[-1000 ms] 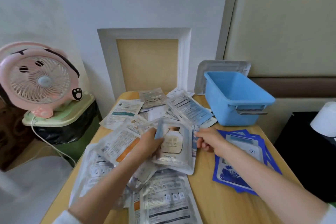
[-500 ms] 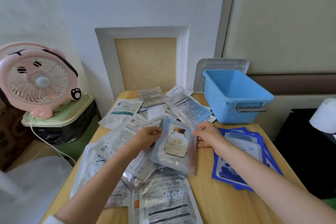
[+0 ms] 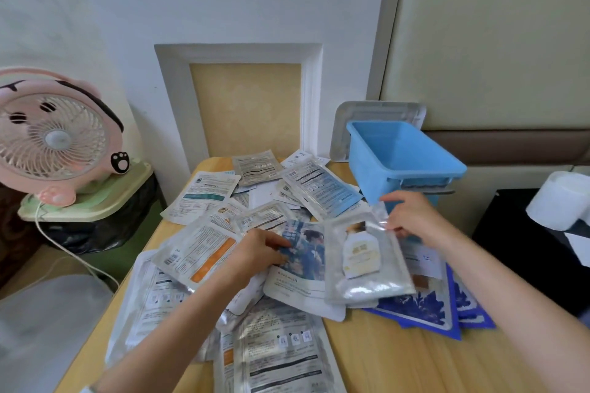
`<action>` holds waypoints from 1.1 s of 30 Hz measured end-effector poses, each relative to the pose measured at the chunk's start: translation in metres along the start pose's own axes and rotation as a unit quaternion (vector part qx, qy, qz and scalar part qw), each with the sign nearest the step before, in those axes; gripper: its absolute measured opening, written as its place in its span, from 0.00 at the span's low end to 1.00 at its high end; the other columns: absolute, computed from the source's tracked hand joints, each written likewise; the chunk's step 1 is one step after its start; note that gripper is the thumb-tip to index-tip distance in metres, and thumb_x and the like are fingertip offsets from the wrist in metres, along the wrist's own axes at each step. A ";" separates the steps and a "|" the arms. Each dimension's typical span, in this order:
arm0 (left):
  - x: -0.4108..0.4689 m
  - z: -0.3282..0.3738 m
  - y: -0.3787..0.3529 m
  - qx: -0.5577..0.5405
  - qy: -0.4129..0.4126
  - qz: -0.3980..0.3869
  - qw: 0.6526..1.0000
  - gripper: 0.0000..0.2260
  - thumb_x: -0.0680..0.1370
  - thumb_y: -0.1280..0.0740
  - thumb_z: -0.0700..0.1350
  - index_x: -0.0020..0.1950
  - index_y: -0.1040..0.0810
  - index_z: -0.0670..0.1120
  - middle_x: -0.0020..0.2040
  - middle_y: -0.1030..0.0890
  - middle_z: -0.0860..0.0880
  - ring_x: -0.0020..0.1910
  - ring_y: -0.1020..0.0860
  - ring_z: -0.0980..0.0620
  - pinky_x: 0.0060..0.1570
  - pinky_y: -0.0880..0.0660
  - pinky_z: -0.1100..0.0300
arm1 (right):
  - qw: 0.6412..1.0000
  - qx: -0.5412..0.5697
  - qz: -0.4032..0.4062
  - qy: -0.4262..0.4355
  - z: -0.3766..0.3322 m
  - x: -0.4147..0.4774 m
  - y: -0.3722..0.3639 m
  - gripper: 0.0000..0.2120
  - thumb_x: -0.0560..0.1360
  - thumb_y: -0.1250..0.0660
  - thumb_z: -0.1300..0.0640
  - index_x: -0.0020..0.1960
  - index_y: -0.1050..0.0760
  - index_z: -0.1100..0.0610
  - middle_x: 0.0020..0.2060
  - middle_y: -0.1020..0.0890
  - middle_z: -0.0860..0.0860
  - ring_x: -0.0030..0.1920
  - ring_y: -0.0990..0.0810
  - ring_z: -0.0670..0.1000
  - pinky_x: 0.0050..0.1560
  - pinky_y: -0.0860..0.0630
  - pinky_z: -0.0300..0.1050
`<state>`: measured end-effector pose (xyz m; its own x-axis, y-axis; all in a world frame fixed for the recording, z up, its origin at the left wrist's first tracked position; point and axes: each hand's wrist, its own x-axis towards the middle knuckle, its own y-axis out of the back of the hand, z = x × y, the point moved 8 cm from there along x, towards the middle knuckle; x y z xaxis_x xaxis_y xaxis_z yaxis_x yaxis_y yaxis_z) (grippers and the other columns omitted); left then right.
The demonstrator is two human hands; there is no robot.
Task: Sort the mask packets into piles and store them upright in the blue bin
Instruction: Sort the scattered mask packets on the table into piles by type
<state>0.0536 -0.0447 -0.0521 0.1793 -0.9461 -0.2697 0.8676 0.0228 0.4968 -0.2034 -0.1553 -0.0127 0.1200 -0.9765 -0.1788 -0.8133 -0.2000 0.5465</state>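
- Nearest us, printed mask packets (image 3: 277, 351) lie flat and overlapping on the wooden table (image 3: 399, 364), their small print unreadable
- Mid-table, sorting is under way: our right hand (image 3: 415, 220) pinches the top corner of a silver bottle-print packet (image 3: 367, 262), which overlaps the blue-print pile (image 3: 424, 306); whether it is lifted or lying, we cannot tell
- Our left hand (image 3: 258, 252) lays fingertips on a picture packet (image 3: 303, 252); whether the thumb grips beneath is hidden
- Next, we judge, the silver packet needs a pile of its own kind
- Beyond, the blue bin (image 3: 399, 156) stands at the table's far right; no packet shows inside, and the right hand hides part of its near wall
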 end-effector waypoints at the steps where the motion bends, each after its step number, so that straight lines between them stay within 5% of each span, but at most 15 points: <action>1: 0.000 0.000 0.001 0.015 -0.002 -0.011 1.000 0.10 0.75 0.32 0.37 0.55 0.19 0.44 0.47 0.20 0.47 0.40 0.23 0.54 0.43 0.24 0.64 | 1.000 -0.002 -0.011 -0.008 0.004 -0.002 0.011 0.22 0.70 0.33 0.75 0.57 0.25 0.53 0.38 0.24 0.54 0.30 0.24 0.50 0.26 0.28 0.38; 3: 0.003 0.000 0.014 0.066 -0.015 0.009 0.998 0.12 0.75 0.31 0.45 0.58 0.22 0.45 0.52 0.20 0.46 0.46 0.22 0.52 0.50 0.23 0.58 | 0.999 -0.034 -0.013 -0.015 0.013 -0.003 0.031 0.22 0.70 0.34 0.75 0.57 0.25 0.53 0.33 0.24 0.55 0.30 0.24 0.52 0.30 0.28 0.41; 6: 0.025 0.000 0.064 0.258 -0.018 0.191 0.947 0.28 0.71 0.29 0.56 0.66 0.31 0.46 0.64 0.28 0.43 0.61 0.29 0.45 0.61 0.29 0.51 | 0.992 -0.120 0.002 -0.026 0.031 -0.005 0.035 0.21 0.68 0.33 0.75 0.56 0.24 0.56 0.32 0.23 0.55 0.29 0.23 0.53 0.23 0.29 0.37; 8: 0.042 -0.010 0.076 0.343 0.031 0.193 0.919 0.40 0.67 0.28 0.61 0.71 0.38 0.44 0.68 0.34 0.42 0.67 0.36 0.42 0.66 0.37 0.48 | 0.988 -0.155 0.014 -0.020 0.041 -0.004 0.027 0.21 0.67 0.30 0.72 0.56 0.24 0.56 0.35 0.23 0.54 0.30 0.22 0.52 0.22 0.28 0.37; 10: 0.056 -0.020 0.074 0.357 0.067 0.157 0.918 0.39 0.65 0.27 0.62 0.68 0.35 0.44 0.66 0.31 0.42 0.66 0.34 0.41 0.66 0.38 0.47 | 0.982 -0.183 0.037 0.008 0.043 -0.001 0.024 0.20 0.66 0.28 0.68 0.57 0.23 0.56 0.38 0.21 0.53 0.33 0.21 0.52 0.28 0.25 0.39; 12: 0.062 -0.022 0.074 0.308 0.060 0.162 0.935 0.23 0.68 0.26 0.56 0.54 0.28 0.45 0.53 0.23 0.45 0.58 0.27 0.44 0.61 0.36 0.49 | 0.970 -0.233 0.057 0.040 0.041 0.000 0.024 0.19 0.65 0.27 0.64 0.55 0.22 0.54 0.39 0.22 0.49 0.38 0.22 0.50 0.36 0.25 0.41; 15: 0.054 -0.009 0.081 0.243 0.006 0.221 0.944 0.08 0.73 0.30 0.46 0.41 0.27 0.45 0.41 0.21 0.46 0.45 0.23 0.45 0.45 0.29 0.53 | 0.978 -0.202 0.053 0.031 0.048 0.002 0.020 0.17 0.67 0.28 0.62 0.53 0.23 0.50 0.38 0.22 0.48 0.32 0.19 0.49 0.30 0.21 0.42; 17: 0.031 0.007 0.103 0.172 -0.046 0.372 0.911 0.04 0.75 0.36 0.38 0.40 0.26 0.43 0.42 0.22 0.47 0.41 0.25 0.44 0.39 0.32 0.55 | 0.979 -0.189 0.065 0.032 0.050 0.004 0.021 0.16 0.67 0.31 0.62 0.52 0.25 0.46 0.37 0.21 0.48 0.31 0.19 0.49 0.32 0.19 0.45; 20: -0.024 0.036 0.120 -0.068 -0.202 0.529 0.821 0.04 0.77 0.38 0.35 0.43 0.26 0.40 0.44 0.20 0.52 0.43 0.22 0.47 0.42 0.28 0.57 | 0.972 -0.207 0.089 0.071 0.043 0.008 0.023 0.17 0.68 0.34 0.61 0.56 0.24 0.48 0.45 0.19 0.48 0.44 0.19 0.50 0.48 0.22 0.47; 22: -0.048 0.070 0.107 -0.110 -0.358 0.472 0.798 0.05 0.76 0.37 0.32 0.41 0.27 0.38 0.48 0.18 0.50 0.46 0.19 0.54 0.46 0.24 0.60 | 0.967 -0.217 0.092 0.097 0.037 0.009 0.019 0.18 0.70 0.35 0.62 0.57 0.25 0.47 0.55 0.22 0.48 0.52 0.22 0.50 0.54 0.25 0.45; 24: -0.058 0.090 0.075 -0.083 -0.455 0.331 0.822 0.06 0.75 0.37 0.28 0.40 0.27 0.37 0.52 0.17 0.45 0.51 0.19 0.55 0.48 0.24 0.63 | 0.969 -0.207 0.083 0.106 0.034 0.008 0.013 0.19 0.71 0.35 0.64 0.59 0.25 0.49 0.59 0.24 0.48 0.54 0.23 0.50 0.54 0.28 0.42; 26: -0.044 0.080 0.031 -0.072 -0.428 0.081 0.897 0.06 0.75 0.37 0.28 0.39 0.28 0.34 0.52 0.17 0.39 0.55 0.19 0.51 0.54 0.24 0.63 | 0.969 -0.193 0.097 0.118 0.029 0.003 0.012 0.17 0.73 0.34 0.64 0.60 0.24 0.53 0.60 0.24 0.50 0.56 0.23 0.51 0.56 0.28 0.42; 28: -0.033 0.046 -0.014 -0.025 -0.315 -0.156 0.936 0.05 0.74 0.35 0.28 0.39 0.29 0.33 0.49 0.17 0.34 0.54 0.18 0.49 0.56 0.24 0.59 | 0.969 -0.161 0.120 0.146 0.019 -0.006 0.014 0.12 0.75 0.35 0.64 0.57 0.22 0.55 0.57 0.22 0.51 0.52 0.22 0.50 0.53 0.27 0.42; 29: -0.029 0.027 -0.025 0.005 -0.270 -0.203 0.941 0.05 0.73 0.34 0.28 0.39 0.29 0.32 0.48 0.17 0.34 0.53 0.18 0.49 0.55 0.23 0.57 | 0.967 -0.150 0.124 0.162 0.012 -0.011 0.014 0.11 0.76 0.36 0.64 0.56 0.22 0.56 0.55 0.21 0.50 0.50 0.22 0.48 0.51 0.27 0.39; 33: -0.020 0.012 -0.022 0.031 -0.233 -0.195 0.952 0.08 0.72 0.33 0.28 0.37 0.30 0.36 0.48 0.16 0.38 0.52 0.17 0.48 0.56 0.23 0.50 | 0.962 -0.153 0.096 0.205 -0.015 -0.028 0.006 0.08 0.77 0.36 0.62 0.51 0.20 0.55 0.47 0.20 0.45 0.47 0.22 0.44 0.42 0.29 0.26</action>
<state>0.0247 -0.0302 -0.0476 -0.3882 -0.9199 -0.0548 0.7943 -0.3642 0.4862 -0.2028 -0.1302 0.0077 0.2491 -0.9349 0.2528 -0.6453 0.0344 0.7632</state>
